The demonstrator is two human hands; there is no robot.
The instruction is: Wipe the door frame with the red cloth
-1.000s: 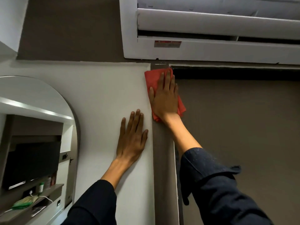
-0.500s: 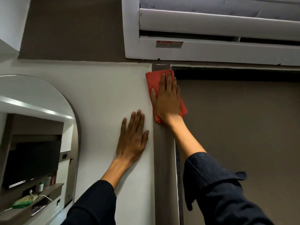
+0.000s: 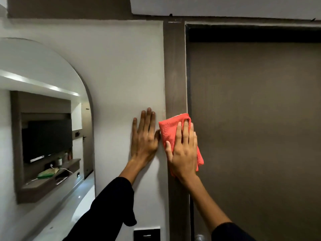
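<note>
- Door frame (image 3: 175, 66): running as a dark brown vertical strip between the white wall (image 3: 121, 75) and the brown door (image 3: 251, 119).
- Red cloth (image 3: 169, 129): lying flat against the frame about halfway down the picture, its left edge spilling slightly onto the wall, its right edge hanging over the door's edge.
- Right hand (image 3: 182, 153): pressing the cloth onto the frame with the palm spread, fingers extended and pointing up, one fingertip tucking under a fold at the cloth's top; flat, not clenching.
- Left hand (image 3: 145, 136): resting flat and open on the wall just beside the cloth, fingers together and pointing up, thumb nearly touching the cloth's left edge, holding nothing.
- Dark sleeves (image 3: 107, 211): covering both forearms, pushed back from the wrists.
- Arched mirror (image 3: 43, 101): sitting on the wall at left, reflecting a TV and a shelf.
- Black switch plate (image 3: 146, 234): showing low on the wall, beside the frame.
</note>
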